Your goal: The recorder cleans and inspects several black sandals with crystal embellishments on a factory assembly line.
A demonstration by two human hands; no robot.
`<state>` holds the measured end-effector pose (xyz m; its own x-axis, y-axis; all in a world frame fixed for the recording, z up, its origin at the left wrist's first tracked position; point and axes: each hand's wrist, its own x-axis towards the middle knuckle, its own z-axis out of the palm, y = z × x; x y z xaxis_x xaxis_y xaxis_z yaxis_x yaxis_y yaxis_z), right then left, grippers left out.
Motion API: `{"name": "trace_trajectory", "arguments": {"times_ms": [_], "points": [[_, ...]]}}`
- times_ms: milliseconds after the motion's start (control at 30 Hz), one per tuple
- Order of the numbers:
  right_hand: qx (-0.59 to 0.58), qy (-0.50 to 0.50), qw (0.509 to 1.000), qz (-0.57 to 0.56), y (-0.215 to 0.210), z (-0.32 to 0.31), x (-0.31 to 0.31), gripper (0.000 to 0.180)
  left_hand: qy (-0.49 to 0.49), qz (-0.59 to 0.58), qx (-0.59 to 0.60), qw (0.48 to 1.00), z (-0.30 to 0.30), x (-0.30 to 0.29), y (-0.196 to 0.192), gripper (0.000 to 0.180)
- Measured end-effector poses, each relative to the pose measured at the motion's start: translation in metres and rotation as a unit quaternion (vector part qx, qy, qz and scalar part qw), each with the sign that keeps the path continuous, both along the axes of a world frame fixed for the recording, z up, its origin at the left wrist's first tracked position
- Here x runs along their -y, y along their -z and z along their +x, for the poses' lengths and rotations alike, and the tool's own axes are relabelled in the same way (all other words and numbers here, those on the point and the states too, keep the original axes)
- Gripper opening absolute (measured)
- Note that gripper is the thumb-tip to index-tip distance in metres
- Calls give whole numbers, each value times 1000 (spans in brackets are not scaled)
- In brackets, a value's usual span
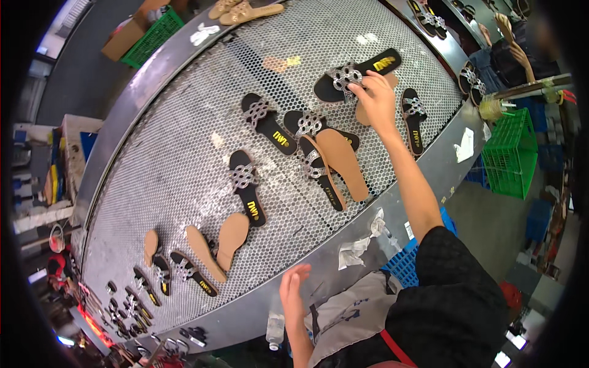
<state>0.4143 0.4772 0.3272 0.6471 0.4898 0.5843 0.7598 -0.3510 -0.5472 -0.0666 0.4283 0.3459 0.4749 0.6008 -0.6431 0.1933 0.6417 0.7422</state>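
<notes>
My right hand point(377, 103) reaches out over a perforated metal surface point(184, 132), its fingers closed on a black slide sandal point(331, 89) with a silvery cut-out strap. A tan sole partly shows beneath that hand. To its right lies another black sandal point(415, 119). Nearer to me, a sandal turned sole-up point(342, 162) overlaps other sandals, one of them tilted on its side point(320, 175). Farther left are two upright sandals point(268, 126) point(246, 184). My left hand point(293, 288) hovers by the near metal edge, fingers apart, holding nothing.
More sandals point(193, 273), some sole-up point(233, 240), spread along the surface to the lower left. White scraps point(354, 251) and a clear bottle point(275, 330) are near my left hand. Green crates point(512, 153) point(153, 37) stand beyond both sides. Another person point(509, 58) handles a sandal at upper right.
</notes>
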Motion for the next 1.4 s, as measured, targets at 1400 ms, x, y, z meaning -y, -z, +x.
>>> {"name": "trace_trajectory", "arguments": {"times_ms": [1400], "points": [[-923, -262, 277, 41, -157, -391, 244, 69, -77, -185, 514, 834, -29, 4, -54, 63]]}}
